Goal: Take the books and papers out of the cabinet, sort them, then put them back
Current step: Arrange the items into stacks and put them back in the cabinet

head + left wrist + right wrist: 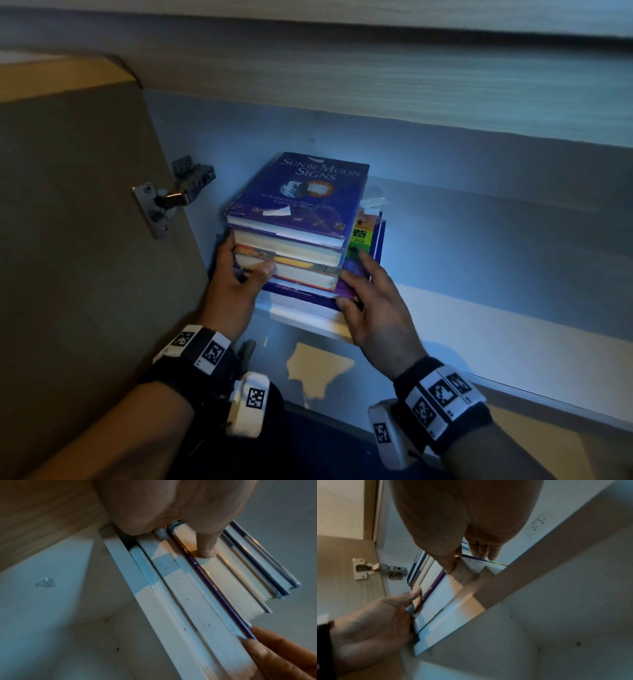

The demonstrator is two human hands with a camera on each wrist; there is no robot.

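Inside the open cabinet, on its white shelf board (pixel 445 329), lies a flat stack of books (pixel 294 246), hard against the left inner wall. On top, a purple hardback titled "Sun & Moon Signs" (pixel 301 192); beneath it 2 thick books with yellowed page edges (pixel 291 250), then a wide thin purple-covered book (pixel 356 270) jutting out to the right, with a rainbow-striped cover (pixel 358 240) showing there. Lowest, a white slab of papers or a pale book (pixel 197 601); cannot tell which.

Left hand (pixel 236 281) curled round the stack's left front corner, thumb (pixel 208 545) pressed on the page edges of a middle book, fingers tucked behind between stack and wall. Right hand (pixel 373 305) clasping the stack's lower right front corner: fingers spread flat over the thin purple cover, thumb (pixel 448 563) hooked on the front edge of the lowest volumes.

Tan wooden cabinet door (pixel 78 240) swung open at left, with a metal hinge (pixel 171 198). Black wristbands bearing square black-and-white markers (pixel 442 397) on both wrists.
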